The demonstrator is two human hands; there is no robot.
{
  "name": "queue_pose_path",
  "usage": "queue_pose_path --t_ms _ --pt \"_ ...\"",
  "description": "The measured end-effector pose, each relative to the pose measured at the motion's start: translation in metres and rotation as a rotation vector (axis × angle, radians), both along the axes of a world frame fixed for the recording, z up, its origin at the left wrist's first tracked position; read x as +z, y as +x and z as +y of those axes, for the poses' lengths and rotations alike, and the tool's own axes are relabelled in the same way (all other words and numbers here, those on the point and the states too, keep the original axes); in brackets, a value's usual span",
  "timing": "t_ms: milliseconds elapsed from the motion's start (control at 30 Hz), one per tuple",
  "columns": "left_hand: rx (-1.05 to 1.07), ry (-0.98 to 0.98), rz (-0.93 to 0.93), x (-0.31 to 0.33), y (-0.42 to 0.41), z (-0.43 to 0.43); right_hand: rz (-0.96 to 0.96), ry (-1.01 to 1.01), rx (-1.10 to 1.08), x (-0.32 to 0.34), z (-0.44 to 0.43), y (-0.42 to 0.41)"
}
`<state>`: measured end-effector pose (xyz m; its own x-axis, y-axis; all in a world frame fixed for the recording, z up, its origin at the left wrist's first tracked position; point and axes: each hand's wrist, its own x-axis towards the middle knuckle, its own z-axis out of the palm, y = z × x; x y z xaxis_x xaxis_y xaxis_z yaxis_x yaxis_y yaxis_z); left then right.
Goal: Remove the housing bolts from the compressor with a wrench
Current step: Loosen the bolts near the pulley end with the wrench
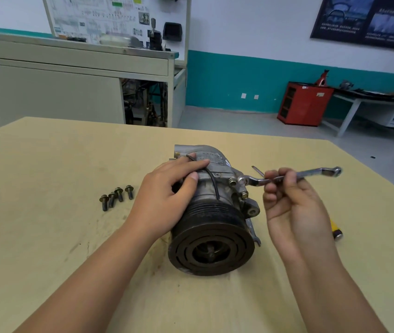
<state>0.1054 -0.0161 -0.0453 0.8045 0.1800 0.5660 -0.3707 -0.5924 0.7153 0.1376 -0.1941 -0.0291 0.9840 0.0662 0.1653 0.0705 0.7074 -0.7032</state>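
Left hand (167, 200) on compressor (215, 227), right hand (294, 205) round wrench (311, 175), table (47, 164) edges well off.

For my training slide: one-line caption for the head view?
Left hand steadies compressor, right hand holds wrench at its housing; four loose bolts lie on table.

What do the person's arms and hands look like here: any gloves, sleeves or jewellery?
Both are bare. The left hand and right hand wear no gloves, and no ring shows on the visible fingers. The left forearm and right forearm are uncovered down to the frame's edge: no sleeves, watch or wristband in view.
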Motion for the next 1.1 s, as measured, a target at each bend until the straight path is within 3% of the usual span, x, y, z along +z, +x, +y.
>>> queue_pose_path --t_ms 367,500,667,800,1100 --pt "0.006 0.012 -0.008 0.000 -0.001 0.000 0.201 0.221 0.011 -0.016 0.015 -0.005" --pt "0.015 0.016 -0.002 0.001 -0.001 0.000 0.199 0.216 -0.010 -0.015 0.017 -0.004" --pt "0.011 0.002 0.003 0.001 -0.001 -0.001 -0.076 -0.068 -0.087 -0.004 0.015 -0.001" --pt "0.014 -0.008 0.002 0.001 0.000 -0.001 -0.316 -0.405 -0.117 0.010 0.011 0.000" --pt "-0.011 -0.005 -0.043 0.002 -0.001 -0.002 -0.787 -1.176 0.038 0.046 0.020 0.003"
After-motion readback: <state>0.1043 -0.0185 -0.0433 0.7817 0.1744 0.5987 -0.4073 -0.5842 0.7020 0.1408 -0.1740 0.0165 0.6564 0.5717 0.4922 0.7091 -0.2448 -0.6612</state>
